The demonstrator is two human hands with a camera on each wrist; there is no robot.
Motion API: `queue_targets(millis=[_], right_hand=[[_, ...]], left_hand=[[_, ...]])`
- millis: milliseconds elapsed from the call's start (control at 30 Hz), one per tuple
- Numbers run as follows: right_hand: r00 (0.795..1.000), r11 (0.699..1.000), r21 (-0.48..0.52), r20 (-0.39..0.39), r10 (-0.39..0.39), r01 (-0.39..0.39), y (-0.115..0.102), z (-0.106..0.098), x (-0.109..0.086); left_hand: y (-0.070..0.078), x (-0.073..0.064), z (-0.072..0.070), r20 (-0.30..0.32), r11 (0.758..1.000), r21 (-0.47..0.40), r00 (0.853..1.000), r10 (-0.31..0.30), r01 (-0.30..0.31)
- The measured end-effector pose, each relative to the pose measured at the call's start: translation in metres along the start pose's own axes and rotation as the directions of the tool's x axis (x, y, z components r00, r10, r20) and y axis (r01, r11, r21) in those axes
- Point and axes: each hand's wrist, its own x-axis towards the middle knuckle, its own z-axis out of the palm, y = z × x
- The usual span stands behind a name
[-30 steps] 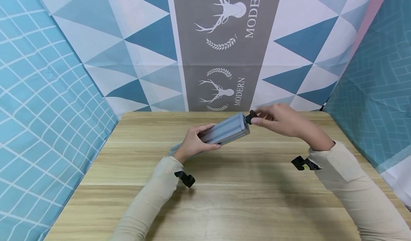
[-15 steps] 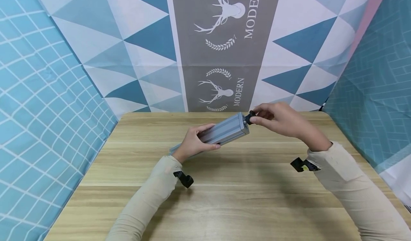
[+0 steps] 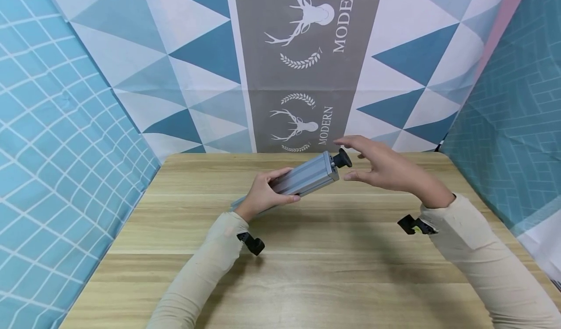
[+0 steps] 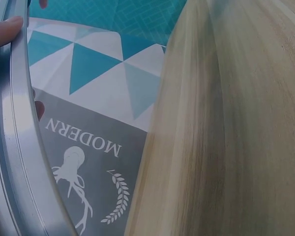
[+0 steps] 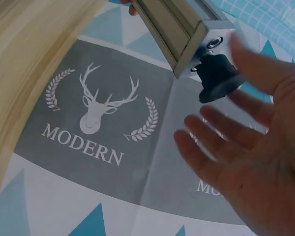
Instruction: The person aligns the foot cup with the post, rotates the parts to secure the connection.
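Note:
A long grey aluminium profile (image 3: 312, 173) slants up to the right above the table, gripped near its middle by my left hand (image 3: 262, 193). From its upper end sticks a black levelling foot (image 3: 342, 159) with a round flared base. Around that foot, fingers spread and apart from it, is my right hand (image 3: 385, 167). The right wrist view shows the foot (image 5: 217, 76) on a short stem at the profile's end plate, beside my slightly blurred open palm. Grooves run along the profile (image 4: 24, 128) in the left wrist view, with a fingertip over it.
The wooden table (image 3: 307, 270) lies beneath both hands. Behind it hangs a patterned cloth (image 3: 302, 75) with deer heads; blue tiled sheets (image 3: 52, 124) stand at the sides. Small black camera mounts (image 3: 251, 244) sit on both wrists.
My right hand has let go of the black levelling foot and its fingers have spread apart around it. The left hand and the profile stay almost still.

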Motion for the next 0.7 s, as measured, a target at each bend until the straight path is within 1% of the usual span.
queue_targets(millis=[33, 100, 167, 233, 333, 367, 433, 533, 600, 700], right_hand=[[0.999, 0.999, -0.002, 0.001, -0.033, 0.033, 0.0, -0.001, 0.0], [0.997, 0.997, -0.006, -0.004, -0.076, 0.075, 0.001, -0.001, 0.0], [0.997, 0.997, -0.014, -0.014, -0.078, 0.077, 0.001, -0.001, 0.001], [0.999, 0.999, -0.022, -0.034, -0.035, 0.034, 0.001, 0.0, 0.001], [0.996, 0.997, -0.039, -0.071, 0.06, -0.063, 0.0, 0.002, 0.002], [0.993, 0.995, -0.046, -0.083, 0.086, -0.09, -0.001, 0.003, 0.003], [0.987, 0.99, -0.057, -0.099, 0.123, -0.129, -0.001, 0.004, 0.003], [0.985, 0.986, -0.068, -0.096, 0.144, -0.151, -0.001, 0.003, 0.003], [0.987, 0.987, -0.067, -0.077, 0.141, -0.146, -0.002, 0.001, 0.003], [0.993, 0.99, -0.073, -0.034, 0.118, -0.12, -0.003, -0.004, 0.001]], left_hand=[[0.0, 0.0, 0.0, 0.001, 1.0, 0.0, 1.0, 0.001, -0.001], [0.0, 0.0, 0.0, 0.005, 1.0, 0.0, 1.0, -0.001, 0.001], [0.0, 0.0, 0.0, 0.007, 1.0, 0.002, 1.0, -0.006, 0.006], [0.0, 0.0, 0.001, 0.007, 1.0, 0.005, 1.0, -0.015, 0.015], [0.002, 0.0, 0.002, 0.007, 1.0, 0.014, 1.0, -0.018, 0.018], [0.004, 0.0, 0.002, 0.009, 1.0, 0.017, 1.0, -0.017, 0.017], [0.013, -0.002, 0.002, 0.012, 1.0, 0.018, 1.0, -0.005, 0.005], [0.028, -0.005, 0.0, 0.022, 1.0, 0.018, 1.0, 0.009, -0.009], [0.036, -0.007, -0.001, 0.026, 1.0, 0.02, 1.0, 0.015, -0.016], [0.039, -0.007, -0.002, 0.029, 1.0, 0.024, 0.999, 0.016, -0.017]])
